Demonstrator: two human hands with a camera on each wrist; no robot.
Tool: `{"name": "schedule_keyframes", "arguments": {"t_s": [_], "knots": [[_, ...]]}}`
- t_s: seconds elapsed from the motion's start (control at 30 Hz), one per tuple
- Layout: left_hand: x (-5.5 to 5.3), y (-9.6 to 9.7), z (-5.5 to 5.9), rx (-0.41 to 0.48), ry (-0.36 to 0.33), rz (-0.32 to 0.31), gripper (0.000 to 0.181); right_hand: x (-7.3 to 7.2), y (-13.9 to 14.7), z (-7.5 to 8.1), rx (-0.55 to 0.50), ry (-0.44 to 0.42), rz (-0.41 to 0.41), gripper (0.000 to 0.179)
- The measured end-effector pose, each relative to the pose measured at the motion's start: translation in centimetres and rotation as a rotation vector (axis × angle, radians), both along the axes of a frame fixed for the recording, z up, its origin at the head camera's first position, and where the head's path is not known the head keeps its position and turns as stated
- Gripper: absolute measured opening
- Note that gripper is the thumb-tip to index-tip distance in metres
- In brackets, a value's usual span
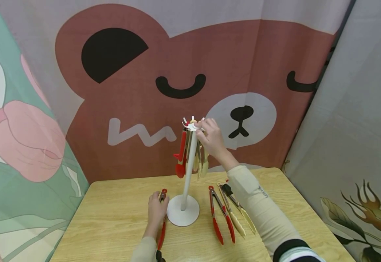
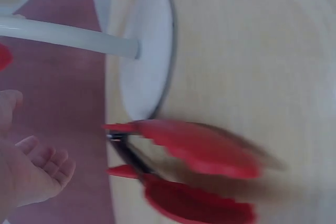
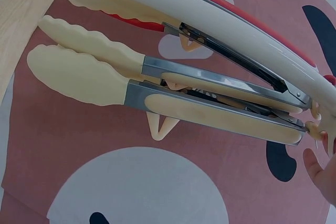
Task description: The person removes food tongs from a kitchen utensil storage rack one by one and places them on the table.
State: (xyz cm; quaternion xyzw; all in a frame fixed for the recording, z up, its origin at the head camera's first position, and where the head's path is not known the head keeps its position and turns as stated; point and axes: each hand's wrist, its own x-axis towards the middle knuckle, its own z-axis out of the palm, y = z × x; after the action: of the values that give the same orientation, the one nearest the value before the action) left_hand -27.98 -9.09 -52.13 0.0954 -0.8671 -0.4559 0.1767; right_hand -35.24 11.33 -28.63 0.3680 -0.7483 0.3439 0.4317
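A white hook stand (image 1: 188,171) rises from its round base on the table. My right hand (image 1: 211,136) has its fingers curled at the top, pinching the stand around one hook. Cream tongs (image 3: 173,103) hang there by their ring, close to the fingertips; whether the fingers also touch the ring is hidden. Red tongs (image 1: 182,153) and more cream tongs hang beside them. My left hand (image 1: 157,209) is over red-tipped tongs (image 2: 199,148) left of the base. In the left wrist view its fingers bend loosely, apart from those tongs.
Right of the base, red tongs (image 1: 223,214) lie spread on the wooden table (image 1: 112,218), with cream tongs (image 1: 236,214) next to them under my right forearm. A printed bear curtain (image 1: 128,109) hangs behind the table. Grey fabric (image 1: 357,120) hangs at the right.
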Motion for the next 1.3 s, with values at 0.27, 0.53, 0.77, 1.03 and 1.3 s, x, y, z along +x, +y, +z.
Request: {"name": "schedule_keyframes", "arguments": {"t_s": [0.27, 0.53, 0.77, 1.03, 1.3], "knots": [[-1.3, 0.3, 2.2, 0.043, 0.08, -0.059, 0.044, 0.0, -0.1, 0.0, -0.007, -0.005, -0.008, 0.034], [-2.3, 1.0, 4.6, 0.124, 0.159, -0.134, 0.044, 0.0, -0.1, -0.1, 0.008, -0.007, -0.001, 0.033], [-3.5, 1.9, 7.4, 0.291, 0.179, -0.204, 0.053, 0.0, -0.1, 0.0, 0.0, -0.012, -0.003, 0.036], [-4.5, 2.9, 9.6, 0.352, 0.194, -0.285, 0.056, -0.2, -0.1, -0.1, -0.001, 0.008, -0.008, 0.035], [-5.0, 3.2, 10.9, 0.319, 0.185, -0.318, 0.058, -0.2, 0.0, -0.1, 0.008, 0.004, -0.013, 0.035]]}}
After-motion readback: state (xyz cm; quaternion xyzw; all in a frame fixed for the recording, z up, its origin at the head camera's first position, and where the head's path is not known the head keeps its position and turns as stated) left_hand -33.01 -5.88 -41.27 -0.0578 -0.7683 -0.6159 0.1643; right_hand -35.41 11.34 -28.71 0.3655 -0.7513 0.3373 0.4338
